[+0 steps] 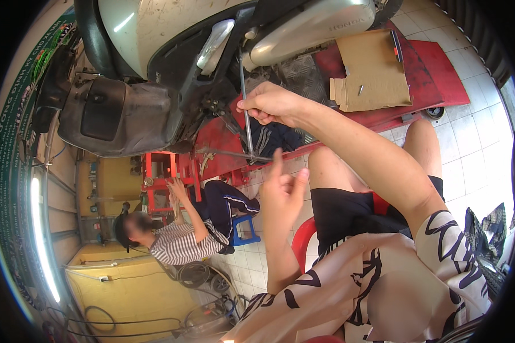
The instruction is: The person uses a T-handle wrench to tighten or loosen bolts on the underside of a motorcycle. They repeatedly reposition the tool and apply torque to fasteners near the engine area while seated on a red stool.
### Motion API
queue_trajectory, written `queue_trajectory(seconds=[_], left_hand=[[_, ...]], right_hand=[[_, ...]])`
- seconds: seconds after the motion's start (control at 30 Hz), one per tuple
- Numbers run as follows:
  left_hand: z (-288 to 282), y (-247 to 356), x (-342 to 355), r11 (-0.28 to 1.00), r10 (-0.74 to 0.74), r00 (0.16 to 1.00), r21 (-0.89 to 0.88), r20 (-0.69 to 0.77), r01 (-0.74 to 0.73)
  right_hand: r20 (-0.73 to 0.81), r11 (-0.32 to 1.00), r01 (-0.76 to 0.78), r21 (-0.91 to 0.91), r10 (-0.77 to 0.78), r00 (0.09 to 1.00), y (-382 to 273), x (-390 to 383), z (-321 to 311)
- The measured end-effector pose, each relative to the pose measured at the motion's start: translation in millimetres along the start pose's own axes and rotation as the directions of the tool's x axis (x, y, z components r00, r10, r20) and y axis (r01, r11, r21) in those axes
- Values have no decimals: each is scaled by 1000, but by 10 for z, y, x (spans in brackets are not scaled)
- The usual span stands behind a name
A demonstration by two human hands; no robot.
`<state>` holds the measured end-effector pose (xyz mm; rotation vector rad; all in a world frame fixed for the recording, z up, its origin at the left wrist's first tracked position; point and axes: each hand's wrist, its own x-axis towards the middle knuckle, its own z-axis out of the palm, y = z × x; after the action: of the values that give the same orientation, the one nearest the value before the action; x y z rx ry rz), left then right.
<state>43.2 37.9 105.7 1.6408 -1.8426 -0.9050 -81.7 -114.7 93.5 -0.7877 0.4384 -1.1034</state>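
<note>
A silver T-handle wrench [248, 128] runs lengthwise in front of a motor scooter [180, 54]. My right hand [272, 104] is closed around its shaft, partway along. The shaft's far end reaches the scooter beside the exhaust cover [309, 31]; whether it sits on a bolt, I cannot tell. At the near end, the crossbar lies close to my left hand [284, 191]. That hand is raised and apart from the wrench, index finger and thumb stretched out, holding nothing visible. Dark striped cloth [274, 137] lies behind the wrench.
A red lift platform [440, 71] stretches under the scooter. Flattened cardboard [375, 68] on it carries a small metal bolt [360, 88]. To the left, a co-worker in a striped shirt [183, 243] sits on a blue stool [246, 230], hands at a red rack [157, 171].
</note>
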Motion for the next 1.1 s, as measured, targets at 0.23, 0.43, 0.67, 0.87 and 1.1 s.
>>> queue_trajectory(seconds=[0.23, 0.43, 0.67, 0.87, 1.1], left_hand=[[9, 231, 45, 931, 267, 909, -159, -319, -329], [-39, 137, -13, 995, -61, 998, -83, -14, 60], [-154, 204, 282, 936, 161, 859, -202, -485, -290], [131, 251, 216, 915, 402, 848, 151, -345, -373], [-48, -2, 79, 995, -8, 967, -95, -255, -17]], right_hand=[[-1, 997, 14, 78, -14, 1000, -43, 54, -1], [-9, 1000, 10, 7, -9, 1000, -35, 48, -143], [50, 999, -30, 37, 28, 998, -6, 20, -46], [130, 992, -106, -65, 114, 985, -87, -61, 1], [125, 995, -101, -27, 103, 987, -78, -80, -37]])
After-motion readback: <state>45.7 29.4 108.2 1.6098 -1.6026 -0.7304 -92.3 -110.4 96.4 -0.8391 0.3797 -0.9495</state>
